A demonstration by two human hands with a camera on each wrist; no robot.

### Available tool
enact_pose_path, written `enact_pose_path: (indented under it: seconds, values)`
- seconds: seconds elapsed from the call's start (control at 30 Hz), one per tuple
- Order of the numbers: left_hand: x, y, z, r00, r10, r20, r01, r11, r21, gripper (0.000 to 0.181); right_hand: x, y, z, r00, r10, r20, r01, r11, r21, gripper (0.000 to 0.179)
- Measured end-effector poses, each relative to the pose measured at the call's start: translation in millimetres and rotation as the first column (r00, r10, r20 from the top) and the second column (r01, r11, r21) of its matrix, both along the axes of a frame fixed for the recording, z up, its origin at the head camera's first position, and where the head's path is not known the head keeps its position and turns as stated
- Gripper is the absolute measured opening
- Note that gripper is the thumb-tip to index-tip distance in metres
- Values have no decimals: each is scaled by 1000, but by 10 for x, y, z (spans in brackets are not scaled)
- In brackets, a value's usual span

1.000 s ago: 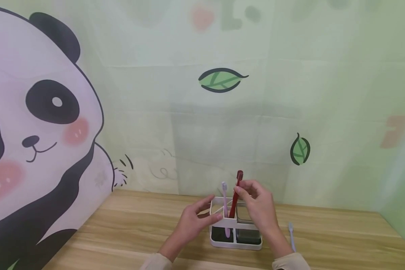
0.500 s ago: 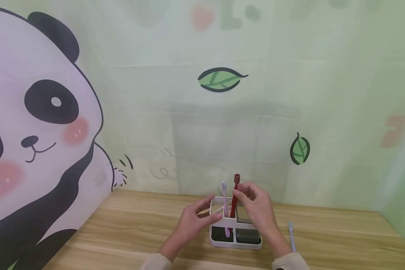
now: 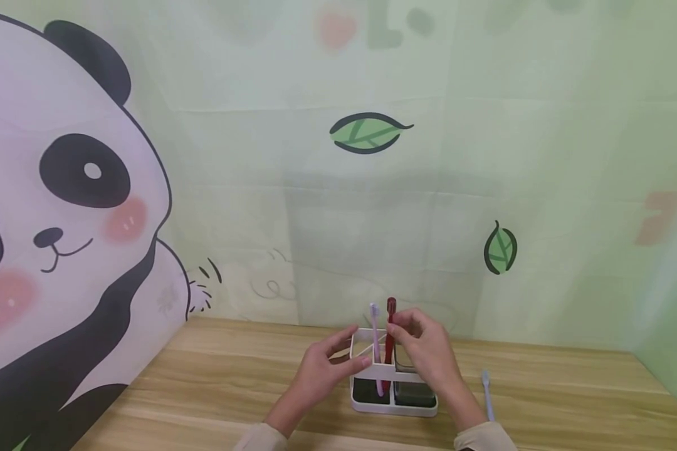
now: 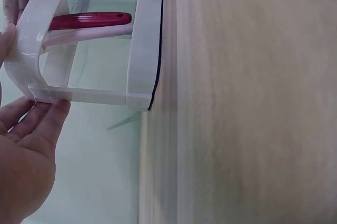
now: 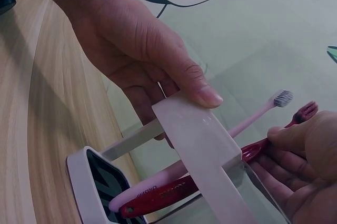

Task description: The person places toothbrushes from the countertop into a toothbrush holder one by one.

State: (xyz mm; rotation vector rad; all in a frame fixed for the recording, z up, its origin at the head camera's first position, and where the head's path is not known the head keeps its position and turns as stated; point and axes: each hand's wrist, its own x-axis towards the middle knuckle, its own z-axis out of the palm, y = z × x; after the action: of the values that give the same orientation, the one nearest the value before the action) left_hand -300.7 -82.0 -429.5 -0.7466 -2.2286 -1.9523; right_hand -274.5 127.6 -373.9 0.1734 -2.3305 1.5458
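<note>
right hand [image 3: 429,354] pinches dark red plastic toothbrush [image 3: 390,332], upright in white divided plastic holder [image 3: 393,406] | pink toothbrush [image 3: 375,341] beside it | left hand [image 3: 321,369] grips holder's left rim | on wooden desk [image 3: 214,382]

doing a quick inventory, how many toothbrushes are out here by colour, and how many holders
red toothbrush: 1, in the holder, pinched by the right hand
pink toothbrush: 1, in the holder
pale blue toothbrush: 1, lying on the table
white holder: 1, steadied by the left hand
total: 4 things, 3 toothbrushes and 1 holder
</note>
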Motion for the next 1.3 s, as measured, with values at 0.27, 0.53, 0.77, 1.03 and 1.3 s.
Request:
enact_pose_path:
  seconds: [0.27, 0.53, 0.77, 1.03, 1.3]
  values:
    - [-5, -13, 7, 1000, 8, 7, -8, 1000, -13, 66, -10, -8, -10, 1000, 22, -18, -22, 1000, 21, 14]
    - [-17, -33, -1, 1000, 14, 11, -14, 1000, -23, 66, -18, -17, -23, 999, 39, -32, -38, 999, 18, 14]
    - [-22, -49, -21, 1000, 28, -10, -28, 998, -61, 65, -29, -15, -40, 999, 43, -29, -42, 999, 27, 13]
    - [-27, -35, -21, 1000, 24, 0, -24, 998, -51, 65, -26, 9, -34, 999, 40, -28, -39, 999, 30, 15]
    - [-37, -14, -33, 1000, -1, -6, 1, 1000, -16, 65, 6, 81, -7, 998, 54, -20, -54, 998, 9, 17]
